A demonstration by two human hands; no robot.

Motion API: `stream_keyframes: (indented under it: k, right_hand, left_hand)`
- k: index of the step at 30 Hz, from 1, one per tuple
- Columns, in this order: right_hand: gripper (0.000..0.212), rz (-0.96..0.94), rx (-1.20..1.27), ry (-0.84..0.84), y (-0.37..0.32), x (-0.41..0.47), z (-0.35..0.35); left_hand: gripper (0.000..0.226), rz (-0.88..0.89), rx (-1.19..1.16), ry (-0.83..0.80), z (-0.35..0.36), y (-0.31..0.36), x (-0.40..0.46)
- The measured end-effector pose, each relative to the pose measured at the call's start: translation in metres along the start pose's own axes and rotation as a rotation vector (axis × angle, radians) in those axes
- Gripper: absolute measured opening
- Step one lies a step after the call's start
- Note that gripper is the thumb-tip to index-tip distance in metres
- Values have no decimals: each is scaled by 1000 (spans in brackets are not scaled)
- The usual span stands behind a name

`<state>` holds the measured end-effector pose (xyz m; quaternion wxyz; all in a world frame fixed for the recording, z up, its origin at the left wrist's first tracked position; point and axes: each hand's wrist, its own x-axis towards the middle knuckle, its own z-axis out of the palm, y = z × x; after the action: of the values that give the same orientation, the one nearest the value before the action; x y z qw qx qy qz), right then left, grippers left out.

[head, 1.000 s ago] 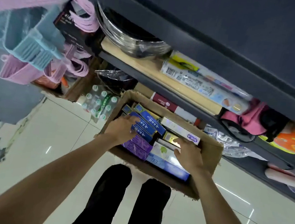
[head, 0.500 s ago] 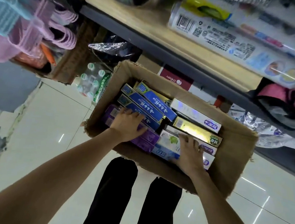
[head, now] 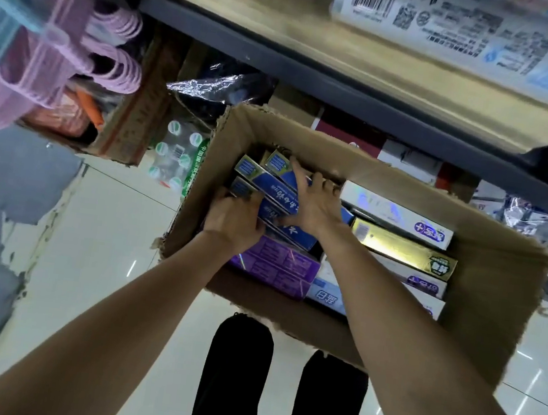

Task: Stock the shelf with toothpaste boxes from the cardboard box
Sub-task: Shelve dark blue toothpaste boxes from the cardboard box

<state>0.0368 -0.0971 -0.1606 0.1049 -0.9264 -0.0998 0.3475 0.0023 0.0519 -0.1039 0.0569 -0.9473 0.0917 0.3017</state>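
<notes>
Below the shelf (head: 320, 45), the cardboard box (head: 480, 312) sits on the tiled floor (head: 108, 221) with its top open, presumably so that stock can be lifted straight up to the board above it. Both hands work inside the box, close together at its left half. Left hand (head: 234, 221): fingers curled over the near ends of the blue toothpaste boxes (head: 268, 186), apparently gripping them from that side. Right hand (head: 312, 203): fingers spread across the upper faces of the same blue boxes, reaching toward the far wall of the cardboard box; whether the fingertips hook over the far edge cannot be told. Acting from opposite sides, the two hands appear set to squeeze several boxes into one bundle, which would explain why both attend to one stack. The blue boxes lie on edge and slanted, side by side, a packing that lets fingers slip between them. Nearer the person in the cardboard box lie the purple boxes (head: 275, 266); at its right half lie the white box (head: 399, 215) and the gold box (head: 402, 249), flat and stacked, untouched. On the shelf, above the cardboard box, rests a white printed pack (head: 460, 26); left of the cardboard box stand bottled drinks (head: 173, 157) and hang pink plastic hangers (head: 112, 49)
</notes>
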Motion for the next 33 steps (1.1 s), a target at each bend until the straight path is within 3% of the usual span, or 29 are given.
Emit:
stream_keyframes:
  k: [3,6,9,13,18,22,27,30,32,33]
  right_hand:
    - [115,-3,15,64,6,3,-3]
    - [92,-5,-43,26,10,6,-13]
    - [85,-52,-4,-6,9,8,-21]
    - [83,-111,15,7,8,6,-23]
    - [104,-104,-27,22,1,5,-19]
    - [116,-107,-123,88,-12,-11,-30]
    - [100,20,159,130,-18,-75,-76]
    - [80,139,671,104,-21,-128,-98]
    - [68,182,1008,95,-27,-158,-111]
    - [65,177,1096,104,-31,-172,-119]
  left_hand:
    - [59,-23,-97,-19,2,0,3]
    - [67,-83,-275,-17,5,-4,3]
    - [69,-78,-266,48,5,-12,6]
    - [67,4,-180,60,-2,-16,22]
    - [72,44,-228,93,-9,-13,31]
    - [68,-42,-708,163,-25,-9,15]
    - [65,-369,-1464,272,-50,3,-29]
    - [62,-475,-1876,6,-79,19,-61]
    - [48,-414,-2065,-180,-100,30,-78]
    - [43,-377,-2082,-194,-111,35,-85]
